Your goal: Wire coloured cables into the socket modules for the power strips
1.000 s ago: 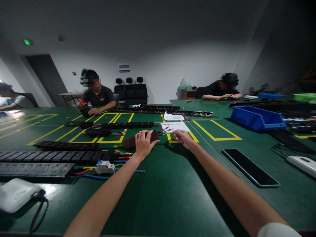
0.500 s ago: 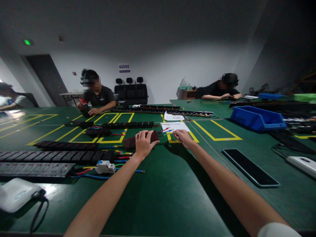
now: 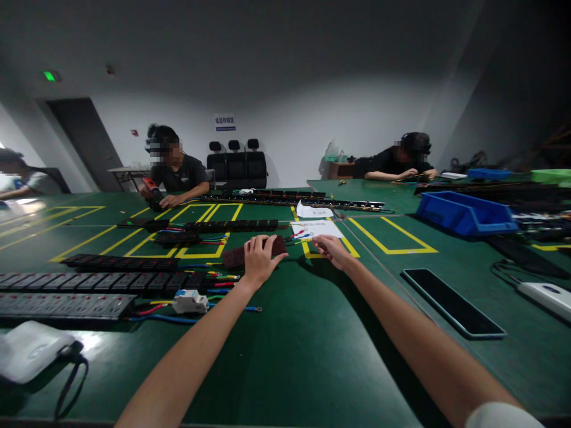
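Observation:
My left hand is closed over a short dark red socket strip lying on the green table. Red, blue and green wires with ring terminals stick out of the strip's right end. Just right of these wire ends is my right hand, its fingers curled together. Whatever may be between those fingertips is too small to make out. A white paper sheet with printed characters lies behind the wire ends. To the left, several black socket strips and a grey one lie with coloured leads towards the middle.
A white circuit breaker sits by the grey strip's leads. Near the left edge is a white device with a strap. On the right lie a phone and a blue bin. Co-workers sit across the table, one holding a red tool.
My right hand has turned a little and its fingers have loosened slightly. The left hand and the socket strip stay in place. The co-worker at the right has shifted their hands slightly.

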A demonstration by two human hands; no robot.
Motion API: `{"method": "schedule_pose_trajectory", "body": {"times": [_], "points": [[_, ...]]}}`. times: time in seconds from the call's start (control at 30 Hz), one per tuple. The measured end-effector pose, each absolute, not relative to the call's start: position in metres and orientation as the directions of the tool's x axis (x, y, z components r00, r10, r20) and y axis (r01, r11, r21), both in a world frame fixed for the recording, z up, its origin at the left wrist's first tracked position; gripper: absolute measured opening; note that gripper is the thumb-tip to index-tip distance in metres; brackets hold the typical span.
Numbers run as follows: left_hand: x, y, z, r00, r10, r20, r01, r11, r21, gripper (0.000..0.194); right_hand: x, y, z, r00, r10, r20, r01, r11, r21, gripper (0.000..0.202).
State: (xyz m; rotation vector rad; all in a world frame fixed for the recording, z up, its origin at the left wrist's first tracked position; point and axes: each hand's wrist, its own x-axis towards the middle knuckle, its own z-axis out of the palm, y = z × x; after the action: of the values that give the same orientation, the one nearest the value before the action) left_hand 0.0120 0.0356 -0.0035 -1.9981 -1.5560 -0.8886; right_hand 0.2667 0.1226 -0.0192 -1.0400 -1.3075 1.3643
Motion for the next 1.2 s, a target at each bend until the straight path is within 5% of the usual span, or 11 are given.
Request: {"method": "schedule_pose_trajectory", "body": {"times": [0.5,0.83,1.2], "points": [[0.012,0.036,-0.003,0.157,0.697,0.7,0.963,-0.266,0.049,0.062,0.268,0.125,-0.022,-0.208,0.978,0.02,-0.13,-0.008,-0.991,0.027],[0.016,0.033,0.0,0.171,0.718,0.674,0.957,-0.283,0.058,0.061,0.273,0.127,-0.018,0.224,0.971,0.087,-0.214,0.136,-0.967,0.026],[0.016,0.038,-0.003,0.254,0.835,0.487,0.955,-0.296,0.009,0.061,0.27,0.124,-0.015,0.2,0.976,0.088,-0.189,0.127,-0.974,0.026]]}}
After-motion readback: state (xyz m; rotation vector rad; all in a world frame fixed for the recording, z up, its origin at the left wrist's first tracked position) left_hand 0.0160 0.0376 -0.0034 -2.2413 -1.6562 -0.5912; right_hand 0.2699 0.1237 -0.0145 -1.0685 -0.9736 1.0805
